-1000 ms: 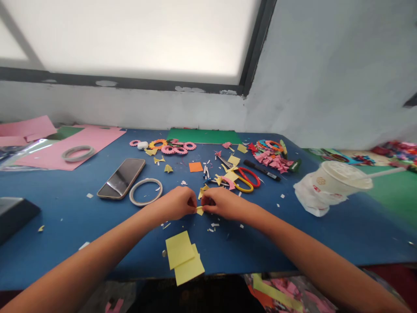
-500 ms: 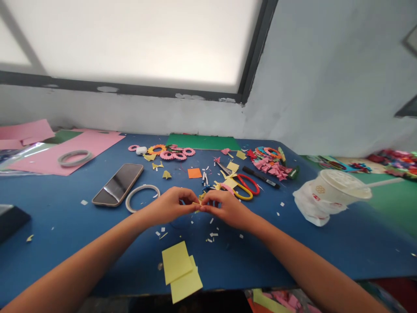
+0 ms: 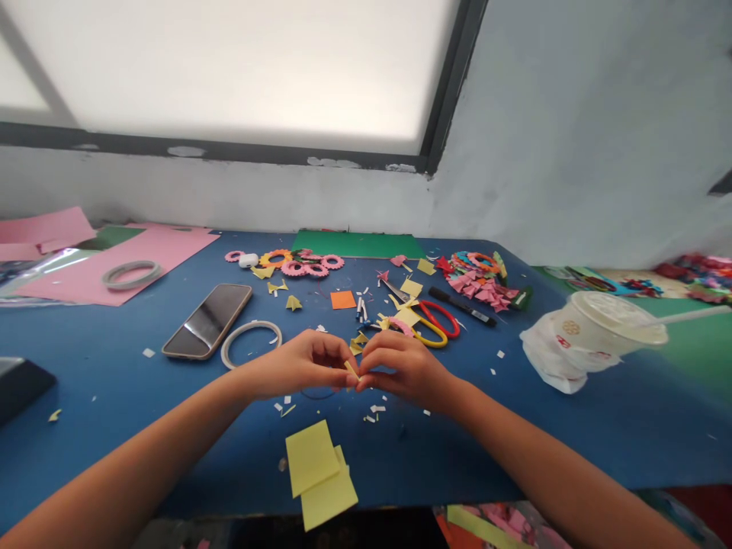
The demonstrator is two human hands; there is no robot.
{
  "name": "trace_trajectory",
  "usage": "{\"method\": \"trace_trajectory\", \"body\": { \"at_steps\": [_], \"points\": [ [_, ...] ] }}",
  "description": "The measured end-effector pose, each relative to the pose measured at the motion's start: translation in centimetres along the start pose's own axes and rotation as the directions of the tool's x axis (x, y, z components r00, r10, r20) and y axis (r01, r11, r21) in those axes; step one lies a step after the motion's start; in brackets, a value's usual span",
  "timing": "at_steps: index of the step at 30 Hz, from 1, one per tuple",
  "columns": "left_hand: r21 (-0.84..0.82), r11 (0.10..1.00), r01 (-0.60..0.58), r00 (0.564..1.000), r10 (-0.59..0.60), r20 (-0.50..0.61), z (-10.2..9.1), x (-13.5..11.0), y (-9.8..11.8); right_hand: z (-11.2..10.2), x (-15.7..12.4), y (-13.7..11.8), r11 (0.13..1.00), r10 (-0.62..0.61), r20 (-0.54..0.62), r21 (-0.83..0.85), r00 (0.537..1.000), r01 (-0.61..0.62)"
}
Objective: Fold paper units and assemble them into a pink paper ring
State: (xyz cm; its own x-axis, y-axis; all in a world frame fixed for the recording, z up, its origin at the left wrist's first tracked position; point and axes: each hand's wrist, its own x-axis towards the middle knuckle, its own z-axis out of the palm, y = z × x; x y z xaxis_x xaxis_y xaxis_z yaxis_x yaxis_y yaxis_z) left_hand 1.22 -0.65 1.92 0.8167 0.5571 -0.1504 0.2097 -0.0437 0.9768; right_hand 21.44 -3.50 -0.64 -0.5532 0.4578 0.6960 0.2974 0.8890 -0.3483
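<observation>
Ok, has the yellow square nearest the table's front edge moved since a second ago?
No. The yellow square overhangs the front edge of the blue table just as before; both merely sit lower in view, probably from head movement.

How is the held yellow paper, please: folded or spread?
Apparently folded: the yellow paper shows as a narrow strip pinched by the left hand and right hand, unlike the flat yellow sheets.

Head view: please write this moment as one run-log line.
left hand: pinches small yellow paper | right hand: pinches same paper | nearer person: two overlapping yellow sheets | left side: phone
</observation>
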Motion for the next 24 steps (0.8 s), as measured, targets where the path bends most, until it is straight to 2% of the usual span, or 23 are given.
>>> {"method": "trace_trajectory", "body": {
  "at_steps": [4,7,10,14,18,19,21,22,24],
  "points": [
    [-0.116,0.993,0.032,0.998,-0.026,0.051,0.5,0.2,0.0,0.1,-0.2,-0.1,0.985,-0.129,-0.048,-0.117,0.99,0.123],
    [-0.155,0.985,0.074,0.992,-0.056,0.115,1.2,0.3,0.0,0.2,-0.3,-0.3,0.966,-0.204,-0.004,-0.16,0.979,0.201],
    [-0.084,0.993,0.08,0.988,-0.068,0.136,1.9,0.4,-0.3,0.3,-0.3,-0.7,0.96,-0.241,0.036,-0.137,0.97,0.244],
    [0.063,0.997,0.042,0.993,-0.049,0.108,2.6,0.4,-0.7,0.6,-0.3,-1.2,0.958,-0.254,0.075,-0.115,0.964,0.262],
    [0.024,0.999,0.045,0.997,-0.047,0.06,2.8,0.2,-0.6,0.4,-0.4,-0.9,0.965,-0.244,0.04,-0.09,0.969,0.246],
    [-0.007,0.999,0.048,0.999,-0.048,0.022,2.8,0.2,-0.5,0.3,-0.4,-0.7,0.969,-0.232,0.005,-0.089,0.973,0.231],
    [-0.065,0.998,0.004,0.99,-0.013,-0.138,2.9,0.2,-0.2,-0.2,-0.4,-0.3,0.984,-0.161,-0.094,-0.095,0.983,0.152],
    [-0.083,0.995,-0.05,0.969,0.028,-0.247,2.9,0.2,-0.1,-0.4,-0.3,-0.2,0.992,-0.101,-0.147,-0.095,0.984,0.088],
    [-0.086,0.979,-0.184,0.889,0.128,-0.439,3.0,0.3,0.1,-0.6,-0.2,-0.2,0.996,0.029,-0.2,-0.071,0.979,-0.044]
  ]
}}
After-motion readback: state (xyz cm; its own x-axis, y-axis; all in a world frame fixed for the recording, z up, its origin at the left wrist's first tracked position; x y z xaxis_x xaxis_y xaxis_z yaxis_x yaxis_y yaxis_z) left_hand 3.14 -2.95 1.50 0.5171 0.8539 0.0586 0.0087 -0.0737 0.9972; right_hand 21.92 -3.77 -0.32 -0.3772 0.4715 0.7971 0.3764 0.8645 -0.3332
